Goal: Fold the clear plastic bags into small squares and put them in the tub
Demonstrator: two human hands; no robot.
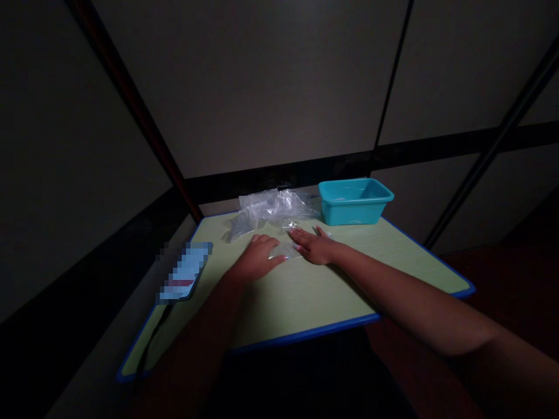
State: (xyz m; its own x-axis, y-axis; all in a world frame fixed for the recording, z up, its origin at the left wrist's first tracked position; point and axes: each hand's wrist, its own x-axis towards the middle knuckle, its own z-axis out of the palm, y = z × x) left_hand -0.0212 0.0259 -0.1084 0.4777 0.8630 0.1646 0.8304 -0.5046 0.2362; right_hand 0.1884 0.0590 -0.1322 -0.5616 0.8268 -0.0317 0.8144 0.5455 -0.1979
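A clear plastic bag [286,250] lies flat on the table between my two hands. My left hand [258,256] rests at its left edge, fingers stretched out and thumb toward the bag. Across the bag's right side, my right hand [315,245] lies flat with its fingers spread. Just beyond my fingertips is a loose heap of clear plastic bags [273,209], crumpled and shiny. Part of the flat bag is hidden under my right hand.
A turquoise plastic basket [354,210] stands at the table's back right. On the left edge lies a phone-like device [186,273], blurred out, with a dark cable [159,326]. The pale green table [305,308] has a blue rim and meets a panelled wall [271,87] behind.
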